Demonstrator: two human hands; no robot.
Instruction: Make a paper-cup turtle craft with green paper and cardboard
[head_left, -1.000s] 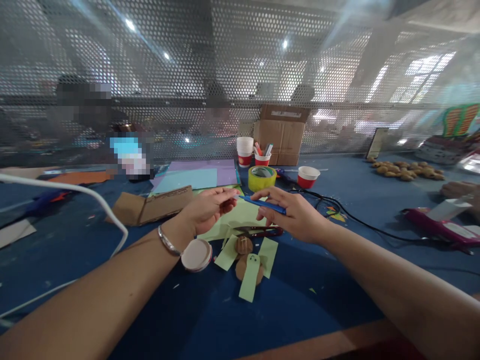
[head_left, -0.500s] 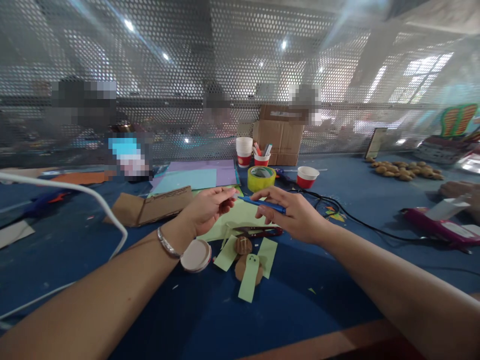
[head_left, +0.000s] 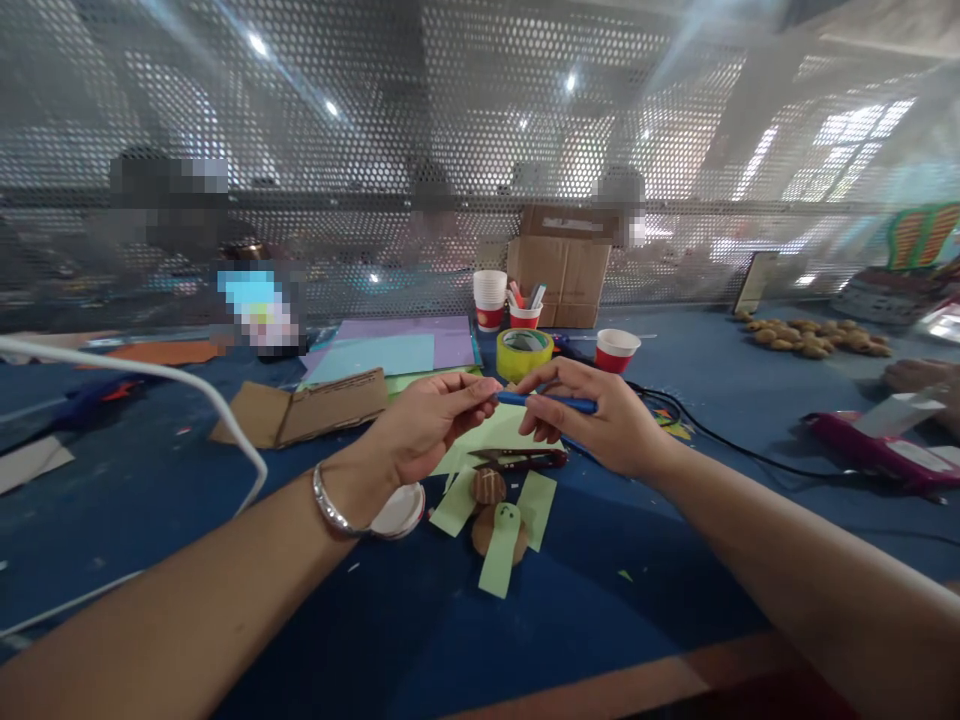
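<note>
My right hand (head_left: pixel 592 410) is closed round a blue pen (head_left: pixel 551 401), held almost level and pointing left. The tip end of the pen meets the pinched fingers of my left hand (head_left: pixel 442 420); what they grip there is too small and covered to make out. Below lie dark red thread snips (head_left: pixel 536 459) on a light green paper sheet (head_left: pixel 480 440). Nearer me, a green paper strip with a drawn face (head_left: pixel 499 560) rests on a round brown piece (head_left: pixel 487 535). A striped brown disc (head_left: pixel 489 487) touches it, with green strips on either side.
White round discs (head_left: pixel 401 512) lie partly behind my left wrist. Beyond are yellow tape (head_left: pixel 524 354), a red-and-white paper cup (head_left: pixel 616 351), a cup of markers (head_left: pixel 524 315) and folded cardboard (head_left: pixel 330 410). A white cable (head_left: pixel 202 400) crosses the left; a purple glue gun (head_left: pixel 877 455) lies right.
Both hands have shifted slightly right. The pen has turned more level, and its tip end is now at my left fingers, where a small pale piece showed before.
</note>
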